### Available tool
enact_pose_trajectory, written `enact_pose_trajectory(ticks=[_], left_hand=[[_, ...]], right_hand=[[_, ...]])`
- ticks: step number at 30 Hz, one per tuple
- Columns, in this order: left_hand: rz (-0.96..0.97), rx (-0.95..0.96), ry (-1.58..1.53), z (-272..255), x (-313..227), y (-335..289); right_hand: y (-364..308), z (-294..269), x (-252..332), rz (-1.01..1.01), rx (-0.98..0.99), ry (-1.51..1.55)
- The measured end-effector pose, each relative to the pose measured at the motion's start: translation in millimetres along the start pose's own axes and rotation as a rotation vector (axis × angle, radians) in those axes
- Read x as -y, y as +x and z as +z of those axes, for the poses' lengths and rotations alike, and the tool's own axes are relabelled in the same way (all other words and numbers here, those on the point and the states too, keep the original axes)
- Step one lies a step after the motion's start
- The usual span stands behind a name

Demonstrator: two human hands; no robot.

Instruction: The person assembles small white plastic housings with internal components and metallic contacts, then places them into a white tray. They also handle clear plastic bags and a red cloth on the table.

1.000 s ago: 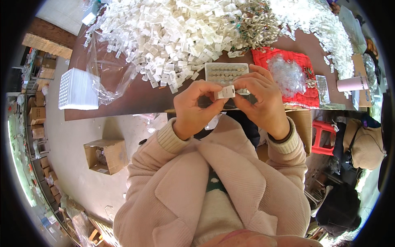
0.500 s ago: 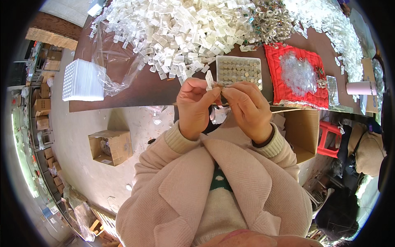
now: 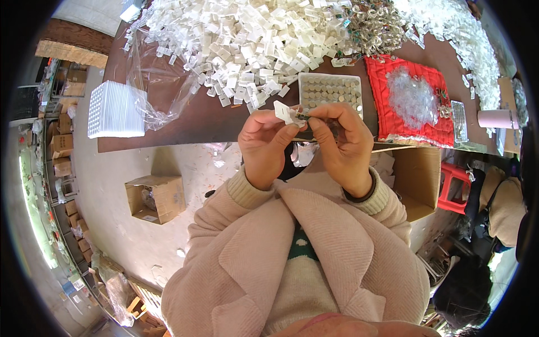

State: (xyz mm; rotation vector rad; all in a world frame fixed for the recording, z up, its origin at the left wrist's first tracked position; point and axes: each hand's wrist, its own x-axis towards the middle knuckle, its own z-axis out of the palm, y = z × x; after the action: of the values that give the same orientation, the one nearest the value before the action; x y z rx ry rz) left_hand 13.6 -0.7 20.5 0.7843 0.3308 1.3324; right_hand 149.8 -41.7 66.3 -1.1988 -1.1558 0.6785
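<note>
Over the table's front edge my left hand pinches a small white plastic casing, which looks opened out. Beside it, my right hand grips a tiny dark circuit board between thumb and fingers, right against the casing. Fine detail where the two parts meet is too small to make out. Just behind my right hand lies a white tray with rows of round, coin-like metal cells. A large heap of similar white casings spreads across the table behind my hands.
A tangle of wired parts lies at the back. Right of the tray, red cloth bears clear plastic bits. At left are stacked white trays and a clear bag. Below stand cardboard boxes and a red stool.
The casing in my left hand has tilted over and shows its broad face. My right hand's fingers have spread a little, and the circuit board now shows at the casing.
</note>
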Motion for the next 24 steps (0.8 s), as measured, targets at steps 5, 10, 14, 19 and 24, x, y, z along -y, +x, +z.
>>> enact_pose_trajectory(ticks=[5,10,14,19,24], left_hand=[[0.027,0.012,0.067,0,0,1],[0.035,0.035,0.083,-3,-1,1],[0.089,0.072,0.036,-8,1,0],[0.144,0.028,0.124,-8,2,-2],[0.185,0.025,0.191,-5,3,-4]], right_hand=[[0,0,4,0.037,0.029,0.002],[2,-1,3,0.029,0.082,-0.051],[2,-6,2,0.16,0.158,0.11],[1,-1,-1,0.01,0.167,-0.001],[-3,9,-4,0.053,0.065,0.05]])
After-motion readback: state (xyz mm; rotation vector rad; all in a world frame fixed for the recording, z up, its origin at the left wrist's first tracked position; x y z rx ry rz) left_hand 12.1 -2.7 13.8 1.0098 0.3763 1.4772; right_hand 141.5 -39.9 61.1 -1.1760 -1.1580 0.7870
